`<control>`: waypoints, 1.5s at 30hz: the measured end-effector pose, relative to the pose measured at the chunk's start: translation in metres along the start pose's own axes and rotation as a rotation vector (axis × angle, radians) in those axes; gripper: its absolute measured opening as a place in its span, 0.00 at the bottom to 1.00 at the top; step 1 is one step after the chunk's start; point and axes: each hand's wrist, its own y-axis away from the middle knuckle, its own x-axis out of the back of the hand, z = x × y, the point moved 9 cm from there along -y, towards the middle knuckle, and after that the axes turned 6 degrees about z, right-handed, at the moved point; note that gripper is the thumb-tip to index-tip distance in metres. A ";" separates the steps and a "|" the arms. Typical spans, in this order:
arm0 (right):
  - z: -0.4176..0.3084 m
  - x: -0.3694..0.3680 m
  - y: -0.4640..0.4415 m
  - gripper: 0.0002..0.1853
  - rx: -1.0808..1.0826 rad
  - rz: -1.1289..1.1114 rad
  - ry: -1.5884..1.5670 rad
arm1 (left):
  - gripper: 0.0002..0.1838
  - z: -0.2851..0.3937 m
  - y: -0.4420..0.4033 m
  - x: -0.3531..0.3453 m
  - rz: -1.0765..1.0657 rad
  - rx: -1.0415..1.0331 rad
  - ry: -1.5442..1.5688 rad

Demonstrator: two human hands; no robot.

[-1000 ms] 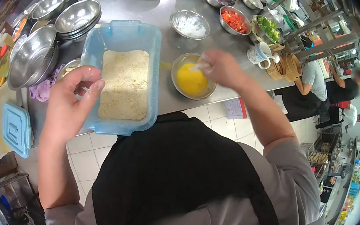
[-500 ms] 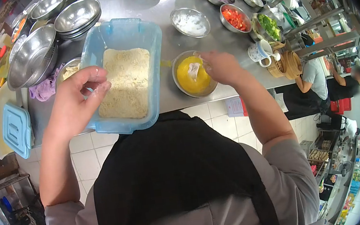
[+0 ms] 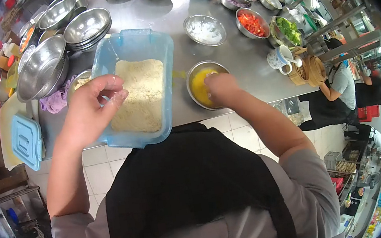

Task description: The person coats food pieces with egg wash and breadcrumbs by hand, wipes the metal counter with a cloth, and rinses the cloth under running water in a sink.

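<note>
My left hand point(image 3: 92, 109) hovers over the left rim of a blue plastic tub point(image 3: 169, 69). Its fingers are loosely curled, apart from the thumb, with nothing between them and traces of flour on the tips. Pale yellowish flour or crumbs point(image 3: 142, 96) cover the tub's bottom. Over a steel bowl point(image 3: 191, 92) of yellow beaten egg point(image 3: 199, 82), my right hand point(image 3: 223, 88) reaches down with fingers drawn together. The fingertips are at the egg, and whatever they hold is hidden behind the hand.
A steel bowl of white powder point(image 3: 205, 30) stands behind the egg. Bowls of chopped red pepper point(image 3: 250, 25) and green vegetable point(image 3: 288, 31), a mug point(image 3: 278, 58) and bamboo steamers point(image 3: 310, 71) are at right. Stacked steel bowls point(image 3: 86, 27), a colander point(image 3: 41, 68) and a blue lid point(image 3: 26, 139) lie left.
My right hand has moved down and left over the egg bowl. The white piece seen in the egg is now out of sight. My left thumb and fingers stay above the tub.
</note>
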 end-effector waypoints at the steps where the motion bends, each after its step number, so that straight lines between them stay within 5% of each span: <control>1: 0.005 0.009 0.003 0.13 -0.026 0.055 -0.069 | 0.12 0.001 -0.001 0.000 -0.008 0.004 -0.018; 5: 0.021 0.064 0.017 0.15 -0.098 0.207 -0.442 | 0.15 0.001 -0.015 -0.007 -0.066 0.040 -0.035; 7: 0.034 0.047 0.008 0.15 -0.117 0.177 -0.394 | 0.19 -0.005 -0.028 -0.023 -0.138 0.075 -0.044; 12: 0.021 0.024 0.003 0.15 -0.104 0.033 -0.087 | 0.41 -0.043 -0.044 -0.093 -0.352 0.158 -0.673; 15: 0.012 0.020 0.004 0.13 -0.060 0.006 -0.088 | 0.42 -0.077 -0.039 -0.134 -0.458 0.246 -0.705; 18: 0.012 0.025 0.006 0.12 -0.074 0.027 -0.158 | 0.40 -0.083 -0.039 -0.155 -0.423 0.139 -0.889; 22: 0.019 0.029 0.009 0.12 -0.090 0.089 -0.224 | 0.33 -0.119 -0.036 -0.194 -0.722 0.067 -0.828; 26: 0.028 0.045 0.013 0.13 -0.102 0.154 -0.258 | 0.25 -0.128 -0.041 -0.201 -0.797 -0.015 -0.810; 30: 0.028 0.085 0.024 0.13 -0.049 0.276 -0.209 | 0.23 -0.090 -0.068 -0.151 -0.436 0.115 -0.538; 32: 0.030 0.104 0.029 0.13 0.002 0.391 -0.189 | 0.16 -0.082 -0.093 -0.119 -0.249 0.011 -0.479; 35: 0.028 0.132 0.030 0.14 -0.063 0.339 -0.205 | 0.16 -0.067 -0.083 -0.077 -0.163 0.412 0.067; 38: 0.032 0.103 0.016 0.14 -0.095 0.161 -0.195 | 0.16 -0.070 -0.072 -0.070 -0.124 0.563 0.410; 45: 0.029 0.125 0.011 0.15 -0.046 0.192 -0.169 | 0.14 -0.060 -0.068 -0.045 -0.052 0.550 0.673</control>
